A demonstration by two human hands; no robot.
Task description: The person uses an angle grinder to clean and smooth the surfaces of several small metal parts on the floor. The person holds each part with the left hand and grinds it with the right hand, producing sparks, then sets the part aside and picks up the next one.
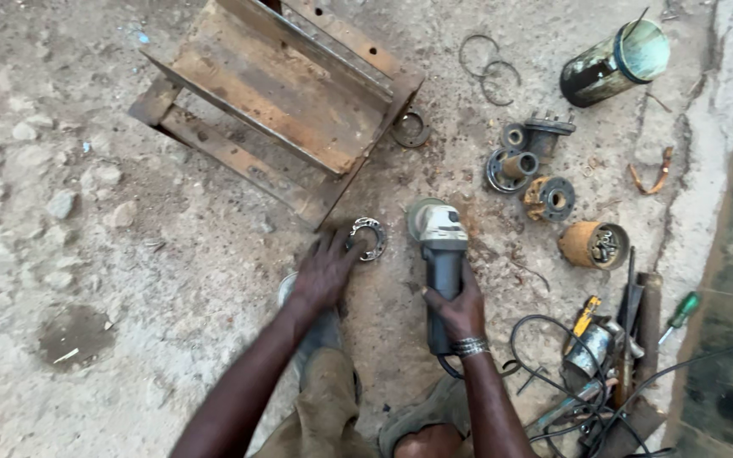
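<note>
My right hand (458,307) grips the dark body of an angle grinder (439,246), whose grey head and disc point away from me onto the ground. My left hand (326,270) lies flat on the dirt, fingertips touching a small round metal bearing ring (367,237) just left of the grinder's disc. A beaded band sits on my right wrist. My knees show at the bottom.
A rusty metal stand (282,93) lies ahead. To the right lie rusty flanged parts (526,157), an orange cylinder (593,244), a dark can (614,61), wire rings (489,66), a green-handled screwdriver (680,312), cables and tools (595,356).
</note>
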